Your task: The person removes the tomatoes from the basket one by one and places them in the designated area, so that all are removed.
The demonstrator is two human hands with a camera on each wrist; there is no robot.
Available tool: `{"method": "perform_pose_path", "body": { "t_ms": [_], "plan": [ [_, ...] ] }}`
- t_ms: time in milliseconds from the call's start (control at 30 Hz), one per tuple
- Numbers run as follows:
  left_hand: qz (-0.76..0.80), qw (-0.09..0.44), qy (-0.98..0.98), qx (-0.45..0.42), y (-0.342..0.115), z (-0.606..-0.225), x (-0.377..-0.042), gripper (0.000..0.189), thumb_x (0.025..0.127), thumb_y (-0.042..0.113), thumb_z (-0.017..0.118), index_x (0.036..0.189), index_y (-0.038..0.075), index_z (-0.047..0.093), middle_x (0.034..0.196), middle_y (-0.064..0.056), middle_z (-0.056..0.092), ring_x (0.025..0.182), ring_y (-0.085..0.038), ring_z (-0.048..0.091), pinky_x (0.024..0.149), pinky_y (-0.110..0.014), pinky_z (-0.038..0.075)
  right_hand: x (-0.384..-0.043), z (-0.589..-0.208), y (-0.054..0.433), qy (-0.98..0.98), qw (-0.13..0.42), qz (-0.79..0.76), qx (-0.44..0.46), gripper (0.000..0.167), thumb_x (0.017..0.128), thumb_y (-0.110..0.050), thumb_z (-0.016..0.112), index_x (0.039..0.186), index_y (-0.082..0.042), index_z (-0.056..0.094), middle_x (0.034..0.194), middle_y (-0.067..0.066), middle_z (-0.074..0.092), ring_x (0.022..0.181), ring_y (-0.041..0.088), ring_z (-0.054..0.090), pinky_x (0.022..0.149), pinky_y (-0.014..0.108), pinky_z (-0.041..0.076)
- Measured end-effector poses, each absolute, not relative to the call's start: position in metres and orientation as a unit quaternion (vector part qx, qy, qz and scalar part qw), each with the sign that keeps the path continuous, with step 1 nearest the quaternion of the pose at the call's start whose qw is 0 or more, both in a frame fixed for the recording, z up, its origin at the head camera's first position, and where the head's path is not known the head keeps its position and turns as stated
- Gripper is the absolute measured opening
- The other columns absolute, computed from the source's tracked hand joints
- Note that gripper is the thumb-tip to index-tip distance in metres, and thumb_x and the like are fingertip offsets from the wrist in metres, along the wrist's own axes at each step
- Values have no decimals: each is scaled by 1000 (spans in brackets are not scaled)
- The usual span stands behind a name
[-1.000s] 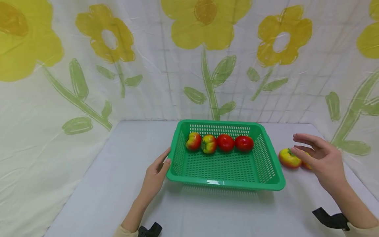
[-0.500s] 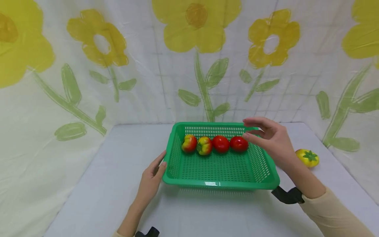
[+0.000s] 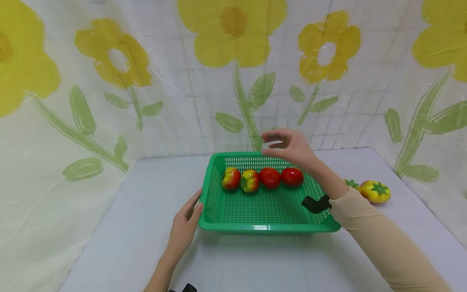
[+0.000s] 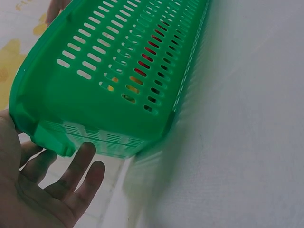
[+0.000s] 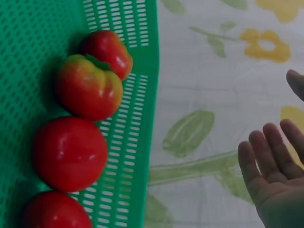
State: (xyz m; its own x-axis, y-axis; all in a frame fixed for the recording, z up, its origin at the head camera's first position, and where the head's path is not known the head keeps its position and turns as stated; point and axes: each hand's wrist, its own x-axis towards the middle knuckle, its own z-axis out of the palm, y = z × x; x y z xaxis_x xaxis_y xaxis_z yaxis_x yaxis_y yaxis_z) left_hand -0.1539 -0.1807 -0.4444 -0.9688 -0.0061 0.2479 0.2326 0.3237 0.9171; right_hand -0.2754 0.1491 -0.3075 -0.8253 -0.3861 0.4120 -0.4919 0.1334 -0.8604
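A green plastic basket (image 3: 255,228) stands on the table with a row of tomatoes in it. On the left are two red-and-yellow ribbed tomatoes (image 3: 249,181); on the right are two smooth red tomatoes (image 3: 270,178). My left hand (image 3: 184,227) holds the basket's left end, thumb at the rim and fingers near the handle lip (image 4: 56,140) in the left wrist view. My right hand (image 3: 290,148) is above the basket's back rim, fingers loosely bent with nothing between them. In the right wrist view its fingers (image 5: 270,159) are apart from the tomatoes.
To the right of the basket, two yellow-red tomatoes with green tops lie on the white table (image 3: 146,202): one outer tomato (image 3: 375,192) and one partly hidden by the right sleeve (image 3: 379,235). A flower-printed curtain (image 3: 164,134) hangs behind.
My right hand has moved left, from over the loose tomatoes at the right to above the basket's back rim. The left hand stays at the basket. The head view has shifted slightly.
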Motion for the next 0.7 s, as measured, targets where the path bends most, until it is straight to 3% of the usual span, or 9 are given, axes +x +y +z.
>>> {"method": "perform_pose_path", "body": {
  "t_ms": [200,300,433,700],
  "plan": [
    [-578,107,-805,-77,-181,-446,-155,47,103,42,50,148,32,45,149,10,41,135,-18,40,105,-50,37,-300,-332,134,-769,-32,573,280,47,80,-24,85,123,-12,70,123,6,66,113,30,61,92,37,50],
    [-580,105,-804,-77,-181,-446,-155,47,103,43,51,148,33,45,149,11,41,135,-17,41,105,-50,37,-309,-346,127,-778,-61,555,288,50,80,-25,85,124,-9,69,125,11,64,114,36,59,92,38,51],
    [-582,105,-803,-78,-180,-445,-155,46,103,42,50,148,33,45,149,10,41,135,-17,40,105,-51,36,-322,-363,120,-787,-94,534,294,52,81,-18,84,126,1,66,127,19,62,116,38,57,94,38,49],
    [-579,106,-805,-79,-181,-447,-155,46,103,40,51,148,31,46,149,9,42,136,-18,39,105,-51,36,-329,-377,115,-796,-143,504,302,50,82,-5,81,127,5,63,128,20,61,121,34,55,100,40,45]
  ]
}}
